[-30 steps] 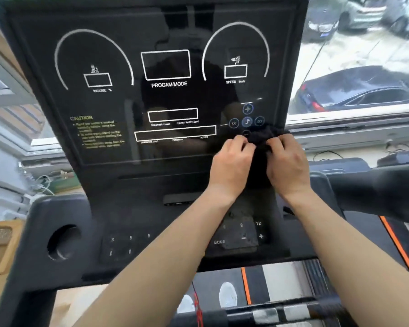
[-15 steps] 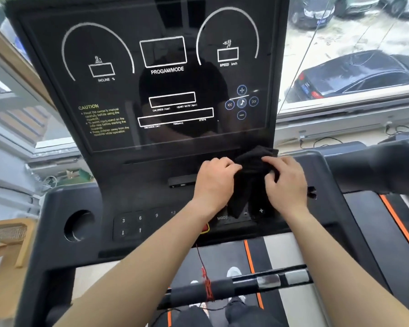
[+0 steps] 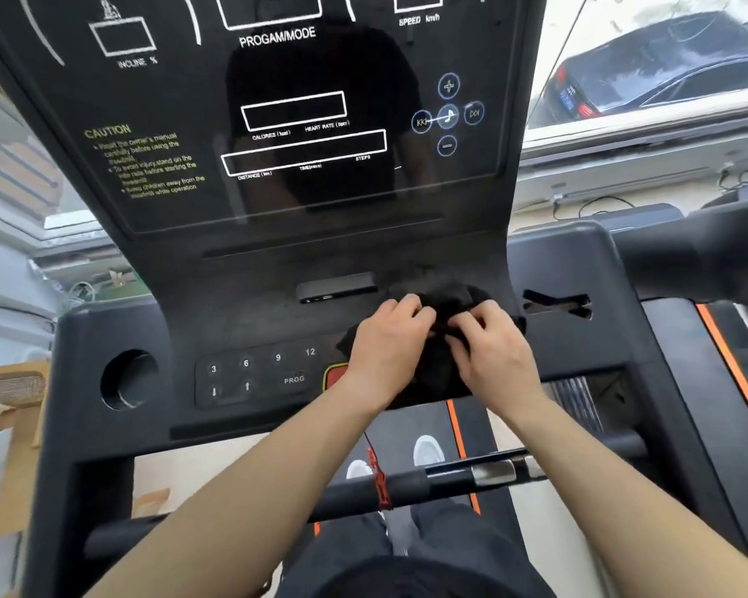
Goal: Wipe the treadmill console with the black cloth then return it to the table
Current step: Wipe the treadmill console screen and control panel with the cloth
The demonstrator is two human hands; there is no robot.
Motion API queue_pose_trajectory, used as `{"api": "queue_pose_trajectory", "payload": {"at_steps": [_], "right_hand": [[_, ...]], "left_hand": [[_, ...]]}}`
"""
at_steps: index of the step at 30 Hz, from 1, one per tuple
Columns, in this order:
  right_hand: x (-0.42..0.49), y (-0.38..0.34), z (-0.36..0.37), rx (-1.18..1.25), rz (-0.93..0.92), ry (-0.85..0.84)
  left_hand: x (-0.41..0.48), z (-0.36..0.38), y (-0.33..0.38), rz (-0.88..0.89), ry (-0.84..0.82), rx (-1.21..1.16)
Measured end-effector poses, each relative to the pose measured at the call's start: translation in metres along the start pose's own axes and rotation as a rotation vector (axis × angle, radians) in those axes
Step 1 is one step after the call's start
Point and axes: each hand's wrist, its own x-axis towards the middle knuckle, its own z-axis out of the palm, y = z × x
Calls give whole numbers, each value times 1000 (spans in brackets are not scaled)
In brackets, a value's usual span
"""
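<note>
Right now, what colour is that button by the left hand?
Red with a yellowish edge, seen from the head camera.

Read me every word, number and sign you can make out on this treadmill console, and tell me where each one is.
On the display panel:
"PROGAM/MODE"
"INCLINE %"
"SPEED km/h"
"CAUTION", lines beneath too blurred
"CALORIES", "HEART RATE", units blurred
"DISTANCE", "TIME", "STEPS", units blurred
Signs: plus, minus, music note, skip back, skip forward

On the keypad:
"3", "6", "9", "12"
"PROG"
Down and up arrows

Car plate outside: unreadable.
</note>
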Motion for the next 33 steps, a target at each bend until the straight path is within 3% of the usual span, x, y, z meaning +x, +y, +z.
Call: {"api": "queue_pose_trajectory", "payload": {"at_steps": [6, 11, 13, 18, 25, 30, 33], "right_hand": [[43, 1, 3, -18, 213, 29], [-15, -7, 1, -164, 105, 26], [-22, -18, 5, -173, 76, 10], [17, -60, 27, -185, -38, -23], [36, -168, 76, -151, -210, -91], [37, -250, 102, -100, -363, -160], [30, -249, 100, -99, -422, -188]], "left_hand": [[43, 5, 15, -86, 49, 41], [-10, 12, 6, 120, -49, -61], [-26, 8, -4, 116, -53, -44], [-39, -9, -37, -101, 79, 10], [-100, -48, -119, -434, 49, 72], [-145, -73, -162, -730, 114, 47], [-152, -72, -153, -749, 118, 52]]}}
